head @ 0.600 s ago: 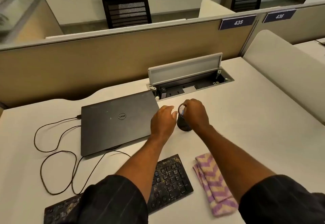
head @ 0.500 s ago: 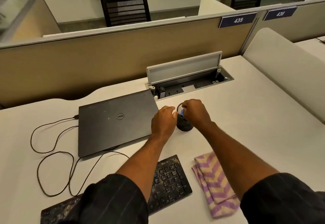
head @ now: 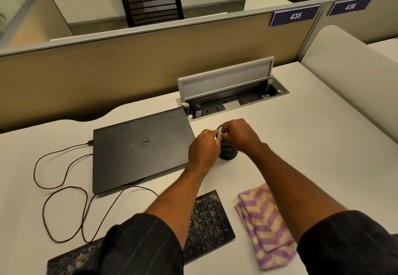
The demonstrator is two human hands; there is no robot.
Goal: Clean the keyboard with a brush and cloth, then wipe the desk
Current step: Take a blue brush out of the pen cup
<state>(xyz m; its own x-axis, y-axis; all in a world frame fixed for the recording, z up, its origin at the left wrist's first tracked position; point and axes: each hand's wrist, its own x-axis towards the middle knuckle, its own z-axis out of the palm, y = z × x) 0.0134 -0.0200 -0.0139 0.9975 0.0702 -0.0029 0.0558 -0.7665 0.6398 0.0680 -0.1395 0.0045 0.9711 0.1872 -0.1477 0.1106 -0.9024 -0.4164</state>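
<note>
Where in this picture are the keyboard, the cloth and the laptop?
keyboard (head: pixel 207 220), head view, on its number-pad keys.
cloth (head: pixel 261 227), head view, on its striped top fold.
laptop (head: pixel 137 158), head view, on its closed lid.

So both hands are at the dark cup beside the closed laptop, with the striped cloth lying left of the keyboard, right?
Not quite. The head view shows the striped cloth lying right of the keyboard, not left. The rest holds.
</note>
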